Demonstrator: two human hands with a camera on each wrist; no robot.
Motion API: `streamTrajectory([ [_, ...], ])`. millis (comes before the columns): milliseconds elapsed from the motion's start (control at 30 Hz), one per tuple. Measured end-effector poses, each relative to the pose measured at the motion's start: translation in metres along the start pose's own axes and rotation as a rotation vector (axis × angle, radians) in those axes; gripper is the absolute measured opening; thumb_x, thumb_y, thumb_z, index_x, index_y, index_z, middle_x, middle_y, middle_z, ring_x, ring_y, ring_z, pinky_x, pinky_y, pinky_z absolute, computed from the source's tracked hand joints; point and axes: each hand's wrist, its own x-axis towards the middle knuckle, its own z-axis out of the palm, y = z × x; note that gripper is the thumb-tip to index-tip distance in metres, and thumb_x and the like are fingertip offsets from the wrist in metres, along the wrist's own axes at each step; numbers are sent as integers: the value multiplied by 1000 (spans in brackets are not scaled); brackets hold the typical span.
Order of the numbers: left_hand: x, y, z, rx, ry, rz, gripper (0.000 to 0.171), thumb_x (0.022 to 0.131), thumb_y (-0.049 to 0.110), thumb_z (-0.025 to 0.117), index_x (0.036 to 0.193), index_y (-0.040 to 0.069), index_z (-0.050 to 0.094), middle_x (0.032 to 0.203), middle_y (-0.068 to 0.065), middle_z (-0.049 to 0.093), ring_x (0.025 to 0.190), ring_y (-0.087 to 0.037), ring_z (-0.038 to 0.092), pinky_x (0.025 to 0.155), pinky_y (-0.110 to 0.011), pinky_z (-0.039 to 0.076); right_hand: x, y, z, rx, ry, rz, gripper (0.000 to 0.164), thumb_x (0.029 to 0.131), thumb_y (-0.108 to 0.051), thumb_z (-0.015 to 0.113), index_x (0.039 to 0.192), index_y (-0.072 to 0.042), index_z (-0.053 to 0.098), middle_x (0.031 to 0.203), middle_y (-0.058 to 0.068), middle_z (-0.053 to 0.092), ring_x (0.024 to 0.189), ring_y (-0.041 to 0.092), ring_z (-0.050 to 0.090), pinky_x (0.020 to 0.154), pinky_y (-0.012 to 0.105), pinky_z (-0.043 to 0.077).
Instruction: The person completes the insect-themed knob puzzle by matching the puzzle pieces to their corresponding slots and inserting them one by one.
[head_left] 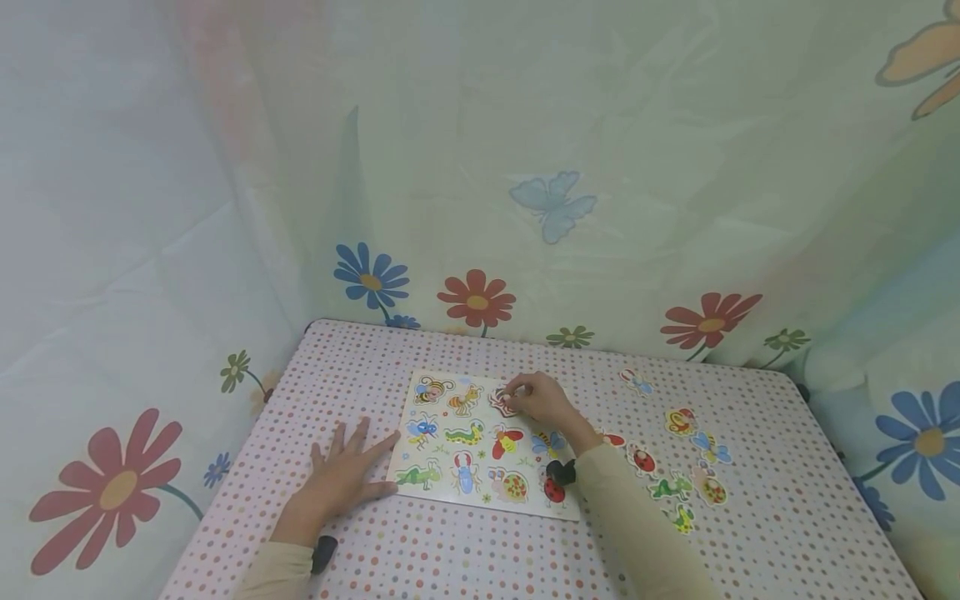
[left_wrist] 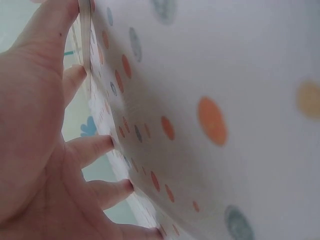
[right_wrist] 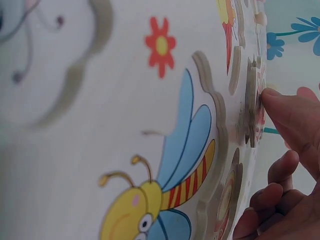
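Observation:
A white insect puzzle board (head_left: 450,498) lies on the dotted cloth, with pictures of bees, a caterpillar, a beetle and other insects. Near its far right corner my right hand (head_left: 542,402) pinches a red-and-white puzzle piece (head_left: 503,403). In the right wrist view a fingertip rests on this piece (right_wrist: 258,102), which stands raised above the board's surface. My left hand (head_left: 341,471) lies with fingers spread on the cloth at the board's left side. Its thumb and index fingertip are right at the board's edge, also seen in the left wrist view (left_wrist: 86,45).
Right of the board lie several loose pieces: a beetle (head_left: 636,382), a ladybug (head_left: 641,459), a bee (head_left: 712,447), a grasshopper (head_left: 671,486), a snail (head_left: 709,486) and a caterpillar (head_left: 684,518). A flower-printed curtain (head_left: 450,167) hangs behind the table.

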Motion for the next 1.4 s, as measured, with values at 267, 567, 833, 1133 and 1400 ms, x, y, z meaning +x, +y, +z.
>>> streamTrajectory([
  [267,-1,0,0,-5,5,1,81,83,66,66,154,37,38,164,-20,12,144,-56,0,101,-82,-2,0,-2,2,-2,7,15,8,88,-16,77,96,-14,76,71,4,53,62,18,47,53,29,39],
  [567,-2,2,-3,-6,3,1,81,84,62,68,154,36,39,164,-21,12,144,-56,0,101,-82,-1,0,-1,4,-20,0,34,12,88,-20,78,99,-14,76,80,4,54,68,19,49,55,29,41],
  [833,-1,2,-2,7,-3,-8,81,83,64,67,154,37,38,164,-20,12,145,-56,0,102,-82,-1,-1,-1,5,-16,-1,36,12,88,-19,78,99,-13,75,81,5,54,69,20,49,55,30,41],
  [1133,0,2,-2,2,-11,-1,81,84,63,67,155,37,37,164,-20,11,144,-56,-1,102,-82,-1,-8,-4,-7,-20,11,-8,14,90,-20,76,102,-14,76,79,6,56,60,19,49,50,29,41],
  [1400,0,2,-1,3,-16,-16,82,83,64,66,155,37,37,164,-20,11,145,-55,-2,102,-82,-2,-24,0,-29,-17,69,-36,17,91,-18,75,106,-10,76,93,6,59,77,22,48,60,32,42],
])
